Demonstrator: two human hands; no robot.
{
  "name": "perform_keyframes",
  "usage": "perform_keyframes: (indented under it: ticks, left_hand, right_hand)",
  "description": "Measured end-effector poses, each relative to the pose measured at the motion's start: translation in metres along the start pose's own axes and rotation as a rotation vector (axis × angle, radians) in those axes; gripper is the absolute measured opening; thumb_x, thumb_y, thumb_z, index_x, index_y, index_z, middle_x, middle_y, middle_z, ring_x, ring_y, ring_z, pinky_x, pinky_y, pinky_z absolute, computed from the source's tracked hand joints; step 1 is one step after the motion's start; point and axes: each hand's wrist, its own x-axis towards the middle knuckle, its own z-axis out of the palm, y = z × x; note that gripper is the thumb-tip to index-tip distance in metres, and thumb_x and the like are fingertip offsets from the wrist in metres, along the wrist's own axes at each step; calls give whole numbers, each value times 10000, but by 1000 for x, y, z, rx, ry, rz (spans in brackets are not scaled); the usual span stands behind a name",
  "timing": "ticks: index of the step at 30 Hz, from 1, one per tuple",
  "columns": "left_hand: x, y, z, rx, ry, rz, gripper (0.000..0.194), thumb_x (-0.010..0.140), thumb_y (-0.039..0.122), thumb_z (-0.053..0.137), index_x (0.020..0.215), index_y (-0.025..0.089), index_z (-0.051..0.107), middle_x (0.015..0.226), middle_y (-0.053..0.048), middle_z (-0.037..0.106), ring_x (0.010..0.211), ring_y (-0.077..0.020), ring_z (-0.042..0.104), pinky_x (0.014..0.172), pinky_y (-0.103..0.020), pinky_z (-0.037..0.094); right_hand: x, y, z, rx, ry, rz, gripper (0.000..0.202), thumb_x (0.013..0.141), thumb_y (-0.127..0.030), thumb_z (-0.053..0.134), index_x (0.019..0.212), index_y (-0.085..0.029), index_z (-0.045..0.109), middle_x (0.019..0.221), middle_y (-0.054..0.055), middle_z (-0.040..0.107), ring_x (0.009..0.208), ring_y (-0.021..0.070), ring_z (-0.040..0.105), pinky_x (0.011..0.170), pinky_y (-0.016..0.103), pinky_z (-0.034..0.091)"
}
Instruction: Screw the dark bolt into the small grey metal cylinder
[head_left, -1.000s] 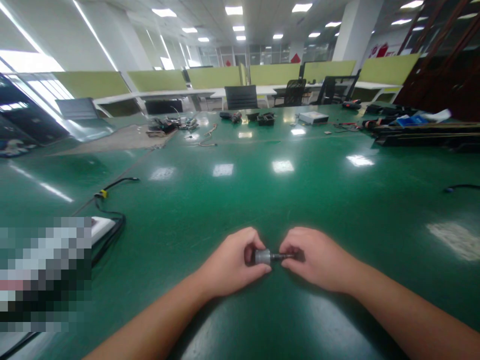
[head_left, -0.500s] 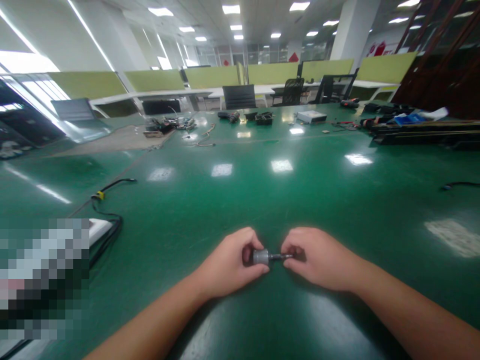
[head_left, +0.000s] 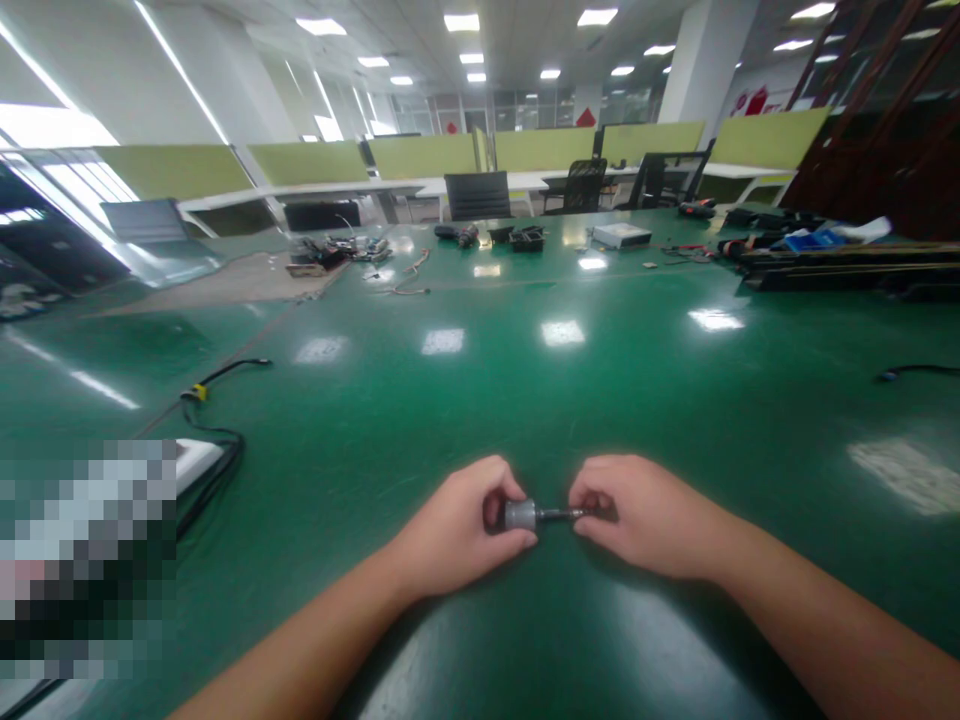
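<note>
In the head view, my left hand (head_left: 471, 515) is closed around a short grey metal cylinder (head_left: 520, 514), its thumb and fingers on either side. A thin dark rod (head_left: 555, 515) sticks out of the cylinder's right end and lies level, just above or on the green tabletop. My right hand (head_left: 626, 515) is closed too, thumb and fingertips pinching the rod's far end. Whether cylinder and rod are one piece I cannot tell, and the cylinder's left end is partly hidden in my left palm.
A black cable (head_left: 225, 450) with a yellow tag runs beside a pixelated area at left. Another black cable (head_left: 919, 373) lies at right. Farther back are a wire pile (head_left: 341, 250), a silver box (head_left: 621, 235) and long black bars (head_left: 840, 265) on the green table (head_left: 480, 400).
My right hand has shifted slightly to the right, away from the cylinder, and more of the thin rod shows. My left hand has stayed almost in place.
</note>
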Motion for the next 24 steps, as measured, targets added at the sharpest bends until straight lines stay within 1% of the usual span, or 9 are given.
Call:
perform_keyframes:
  ticks: [8,14,24]
  left_hand:
    - [0,-1,0,22,-3,14,240,765,284,764,915,181,608,779,14,571,668,-143,538,608,-248,392]
    - [0,-2,0,17,-5,6,238,765,293,765,907,181,610,774,14,575,665,-142,537,600,-243,389]
    - [0,-2,0,1,-5,7,240,769,298,763,903,183,601,775,15,577,666,-143,540,604,-246,393]
  right_hand:
    - [-2,3,-6,-29,-32,15,54,806,-193,697,849,-222,708,817,-3,669,728,141,565,647,259,367]
    - [-4,5,-10,-53,-56,50,82,770,-154,705,820,-218,713,775,-1,657,675,137,550,602,260,347]
    - [-4,6,-13,-11,-50,71,62,785,-160,712,813,-216,714,766,-6,656,664,131,562,596,249,369]
